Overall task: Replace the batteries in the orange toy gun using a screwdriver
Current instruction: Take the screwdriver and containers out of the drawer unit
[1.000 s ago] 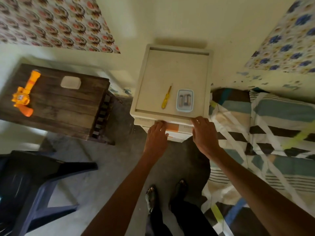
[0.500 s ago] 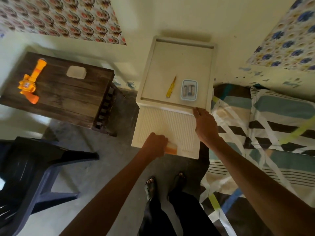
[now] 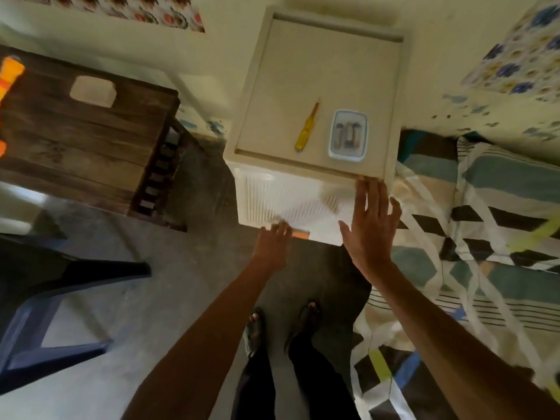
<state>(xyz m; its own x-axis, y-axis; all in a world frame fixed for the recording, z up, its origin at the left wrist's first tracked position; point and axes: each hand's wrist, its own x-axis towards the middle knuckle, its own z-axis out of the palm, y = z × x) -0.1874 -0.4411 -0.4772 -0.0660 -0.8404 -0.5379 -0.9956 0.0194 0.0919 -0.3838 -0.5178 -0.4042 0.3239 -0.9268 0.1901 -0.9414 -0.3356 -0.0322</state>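
A cream cabinet top [image 3: 318,65] bears a yellow screwdriver [image 3: 306,130] beside a battery box [image 3: 348,134].

The screwdriver [image 3: 306,128] lies left of the battery box [image 3: 348,135] on the cabinet [image 3: 318,62].

Yellow screwdriver [image 3: 306,128] beside boxed batteries [image 3: 348,133]; orange toy gun [image 3: 9,72] well apart

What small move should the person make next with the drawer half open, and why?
Probably push the drawer shut with the left hand, which touches its orange handle. The drawer's visible part shows only a ribbed bottom, while the screwdriver and battery box lie on the cabinet top, near the open right hand.
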